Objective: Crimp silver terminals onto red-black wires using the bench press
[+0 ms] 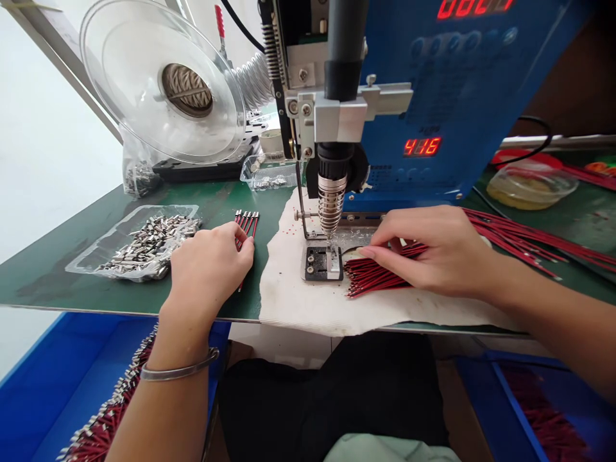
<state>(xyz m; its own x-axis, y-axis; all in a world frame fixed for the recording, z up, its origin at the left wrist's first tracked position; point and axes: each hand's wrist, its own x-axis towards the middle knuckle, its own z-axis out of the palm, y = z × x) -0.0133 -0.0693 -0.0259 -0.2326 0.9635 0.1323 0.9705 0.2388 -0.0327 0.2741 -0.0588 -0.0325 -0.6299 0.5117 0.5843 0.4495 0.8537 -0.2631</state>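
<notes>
Red-and-black wires [375, 277]; green table [43, 273]; blue machine [457, 96].

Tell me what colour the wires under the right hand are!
Wires: red and black, in the head view.

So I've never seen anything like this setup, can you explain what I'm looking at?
It's one view, from a camera on a person's head, looking forward and down. The blue machine shows red digits; its upright tool points down at a small dark block. The green table bears a clear tray of metal pieces and a pale cloth. The left grip, a bare hand, is at a row of metal-ended wires; the right grip, also bare, is over a red bundle. Whether either pinches anything, I can't tell.
</notes>
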